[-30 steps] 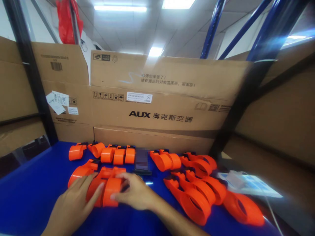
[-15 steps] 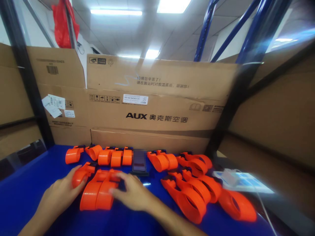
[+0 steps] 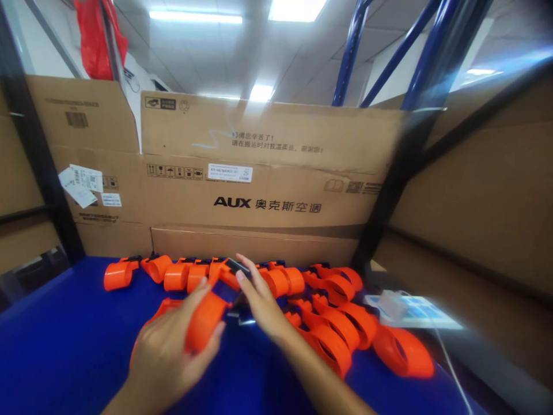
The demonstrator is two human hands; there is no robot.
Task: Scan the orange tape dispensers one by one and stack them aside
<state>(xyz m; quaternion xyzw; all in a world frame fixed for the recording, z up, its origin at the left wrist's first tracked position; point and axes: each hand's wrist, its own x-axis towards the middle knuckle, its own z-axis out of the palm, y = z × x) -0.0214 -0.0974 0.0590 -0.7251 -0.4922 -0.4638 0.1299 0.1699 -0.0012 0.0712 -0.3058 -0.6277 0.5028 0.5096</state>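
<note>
My left hand (image 3: 173, 346) is wrapped round an orange plastic ring (image 3: 205, 323) that has an arm with a black end piece (image 3: 237, 267). It is lifted over the blue table and tilted, with the black end pointing up and away. At that black end, the fingers and thumb of my right hand (image 3: 261, 300) close on the piece. Behind my left hand, another orange ring (image 3: 166, 305) on the table is mostly covered. A dark flat object, partly hidden by my hands, lies below the held ring.
Several orange rings (image 3: 117, 276) line the back of the blue table (image 3: 52, 328), and more (image 3: 326, 346) cluster at the right. A white-and-blue panel (image 3: 419, 311) with a cable lies farther right. Cardboard (image 3: 268, 184) walls the back between dark posts (image 3: 380, 213).
My left hand has carried its orange ring rightward and turned it. My right hand has left the pair of rings on the table and moved up to the held ring's black end.
</note>
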